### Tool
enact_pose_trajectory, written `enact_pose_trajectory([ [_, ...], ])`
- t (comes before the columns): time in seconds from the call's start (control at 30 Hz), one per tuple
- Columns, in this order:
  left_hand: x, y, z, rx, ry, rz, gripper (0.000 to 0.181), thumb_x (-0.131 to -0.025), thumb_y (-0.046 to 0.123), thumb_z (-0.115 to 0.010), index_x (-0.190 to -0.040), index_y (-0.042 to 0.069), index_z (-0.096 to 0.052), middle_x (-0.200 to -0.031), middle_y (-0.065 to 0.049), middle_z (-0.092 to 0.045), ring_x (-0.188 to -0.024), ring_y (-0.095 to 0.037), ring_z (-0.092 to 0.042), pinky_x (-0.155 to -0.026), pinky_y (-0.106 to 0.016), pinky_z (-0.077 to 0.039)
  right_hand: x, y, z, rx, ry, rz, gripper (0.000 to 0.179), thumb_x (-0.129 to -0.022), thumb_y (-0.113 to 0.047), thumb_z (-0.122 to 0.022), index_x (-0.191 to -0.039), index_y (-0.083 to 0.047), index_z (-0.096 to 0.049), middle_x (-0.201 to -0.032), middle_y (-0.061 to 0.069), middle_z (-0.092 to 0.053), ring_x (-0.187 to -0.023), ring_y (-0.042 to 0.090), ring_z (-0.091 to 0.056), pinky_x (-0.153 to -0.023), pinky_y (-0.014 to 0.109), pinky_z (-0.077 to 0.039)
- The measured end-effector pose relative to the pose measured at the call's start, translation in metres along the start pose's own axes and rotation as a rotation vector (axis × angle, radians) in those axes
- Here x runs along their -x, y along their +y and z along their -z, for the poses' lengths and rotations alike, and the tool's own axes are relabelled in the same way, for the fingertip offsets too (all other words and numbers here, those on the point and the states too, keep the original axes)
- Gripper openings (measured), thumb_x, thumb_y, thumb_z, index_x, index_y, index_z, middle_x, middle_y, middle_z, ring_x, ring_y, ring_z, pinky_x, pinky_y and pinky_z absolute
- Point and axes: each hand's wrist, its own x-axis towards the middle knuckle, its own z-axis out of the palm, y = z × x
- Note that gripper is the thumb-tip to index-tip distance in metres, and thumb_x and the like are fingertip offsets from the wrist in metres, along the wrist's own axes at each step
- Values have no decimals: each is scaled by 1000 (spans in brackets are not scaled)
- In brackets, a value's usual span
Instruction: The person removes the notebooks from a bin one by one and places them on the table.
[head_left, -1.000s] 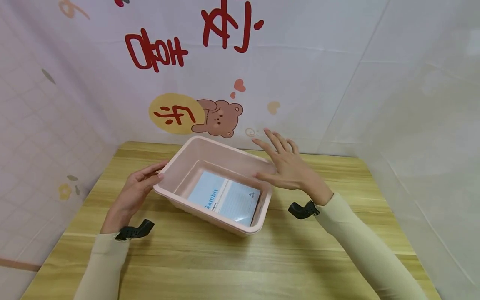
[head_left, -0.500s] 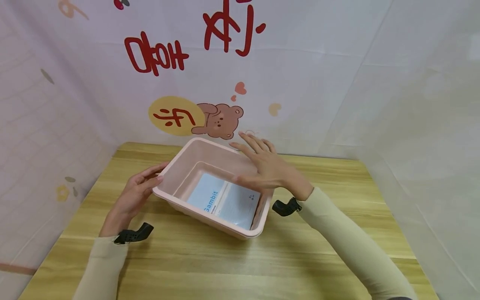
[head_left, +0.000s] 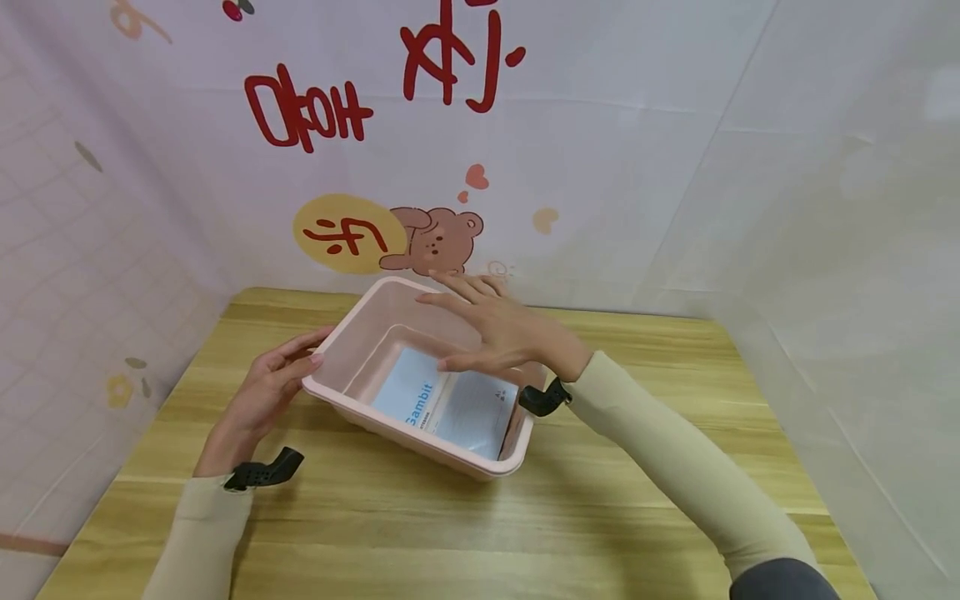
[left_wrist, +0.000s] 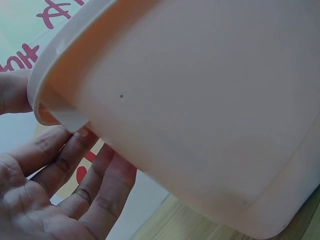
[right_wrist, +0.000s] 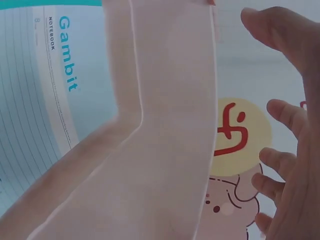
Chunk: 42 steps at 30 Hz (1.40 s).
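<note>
A pink plastic basin (head_left: 363,333) stands at an angle on the table, with a pale blue notebook (head_left: 408,379) marked "Gambit" lying flat inside. My left hand (head_left: 262,387) grips its left corner, thumb at the rim and fingers under it along the outer wall, as the left wrist view shows of the hand (left_wrist: 55,185). Over the basin's far right part hovers my right hand (head_left: 506,329), fingers spread and holding nothing. In the right wrist view this hand (right_wrist: 307,165) is beside the basin wall (right_wrist: 175,100), while the notebook (right_wrist: 92,100) shows inside.
The wooden table (head_left: 375,533) reaches back to a white cloth wall (head_left: 600,150) printed with red characters and a bear. Cloth also hangs at left and right. Each wrist carries a black camera mount (head_left: 264,472).
My right hand has moved left from the basin's right end to farther over its interior, fingers still spread. The left hand keeps its grip, and the basin and notebook stay nearly in place.
</note>
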Motion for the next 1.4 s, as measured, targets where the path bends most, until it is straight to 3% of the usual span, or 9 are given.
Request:
enact_pose_trajectory([
  [0.2,-1,1,-1,-5,-3,-5,46,-106,11,-55,-151,7,-50,-133,9,-61,-109,-7,-61,-86,-18,-55,-16,-3,-6,2,-73,56,91,-89,-72,-60,-162,-28,-27,-174,2,-10,-160,27,-12,-128,55,-6],
  [0.53,0,2,-2,1,10,-7,45,-106,10,-55,-150,8,-52,-134,9,-61,-109,-6,-60,-87,-18,-55,-40,-11,-22,77,-183,113,96,-84,-78,-60,-162,-33,-25,-172,6,-16,-160,26,-10,-128,52,-11],
  [0.83,0,2,-3,-12,11,13,46,-106,9,-55,-151,10,-51,-137,11,-59,-112,-7,-58,-88,-17,-54,-59,-15,-44,112,-299,149,94,-83,-79,-60,-161,-37,-28,-170,6,-21,-157,28,-17,-128,51,-9],
  [1.23,-1,3,-3,-10,0,8,44,-106,9,-53,-151,10,-51,-136,12,-60,-114,-6,-57,-89,-17,-53,-82,-23,-70,217,-441,204,93,-81,-78,-61,-160,-39,-30,-164,5,-28,-152,27,-24,-126,51,-17],
  [1.4,0,2,-5,-13,-5,15,44,-107,9,-53,-151,10,-51,-137,13,-59,-115,-5,-57,-90,-17,-53,-87,-25,-81,257,-462,208,90,-80,-78,-63,-156,-42,-33,-158,1,-32,-148,23,-27,-125,47,-20],
])
